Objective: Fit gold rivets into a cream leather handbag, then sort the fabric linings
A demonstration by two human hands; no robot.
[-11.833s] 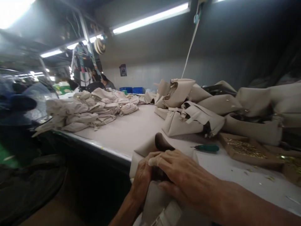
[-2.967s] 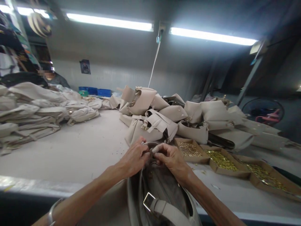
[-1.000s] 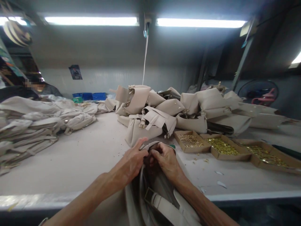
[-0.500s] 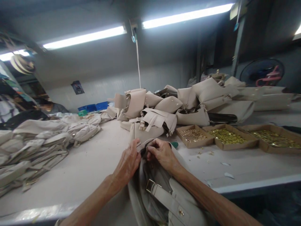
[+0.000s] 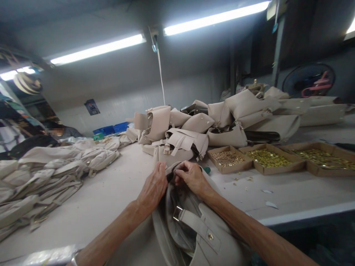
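Close in front of me is a beige handbag (image 5: pixel 219 231), its grey lining (image 5: pixel 180 229) showing through the open mouth. My left hand (image 5: pixel 154 183) is closed on the bag's top edge from the left. My right hand (image 5: pixel 191 179) pinches the same edge just to the right, thumb and forefinger together; anything small between those fingertips is hidden. A strap with a gold buckle (image 5: pixel 177 213) hangs loose over the bag, below my hands. Behind the right hand a bit of a green object (image 5: pixel 206 170) shows.
Beige bags (image 5: pixel 191 136) are heaped at the back; more bag pieces (image 5: pixel 50 166) lie on the left. Cardboard trays of small metal parts (image 5: pixel 229 159), (image 5: pixel 267 159) stand at right, with scraps (image 5: pixel 271 205) before them. A person (image 5: pixel 65 130) sits far left.
The buckled strap and bag flap have shifted slightly, and the buckle has turned. Both hands keep their hold at the bag's edge. The whole view has moved a little.
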